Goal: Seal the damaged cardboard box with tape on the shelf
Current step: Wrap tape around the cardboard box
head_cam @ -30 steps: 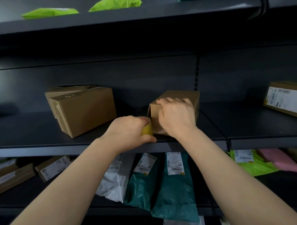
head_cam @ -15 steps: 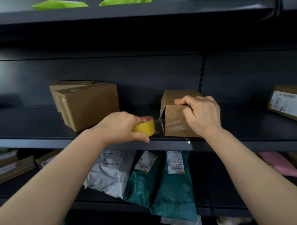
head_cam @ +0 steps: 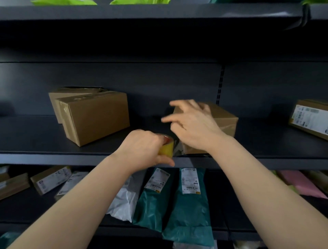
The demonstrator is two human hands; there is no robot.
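A small brown cardboard box [head_cam: 225, 120] stands on the dark middle shelf [head_cam: 106, 154], near its front edge. My right hand [head_cam: 191, 124] hovers over the box's left part with fingers spread and blurred; I cannot tell whether it touches the box. My left hand [head_cam: 143, 149] grips a yellow roll of tape [head_cam: 167, 148] just left of the box. A clear strip of tape [head_cam: 178, 148] runs from the roll to the box's lower left corner. The box's left face is hidden behind my right hand.
Two stacked brown boxes [head_cam: 94, 115] sit to the left on the same shelf, and a labelled box [head_cam: 310, 119] at the far right. Below hang teal mailers [head_cam: 188, 204], a white mailer [head_cam: 124, 199] and a pink one [head_cam: 300, 183]. Green mailers [head_cam: 138, 1] lie on the top shelf.
My right hand has let go of the box's top front edge and lifted, fingers spreading to the left. The box has turned, its long side now facing right. The tape roll stays beside it.
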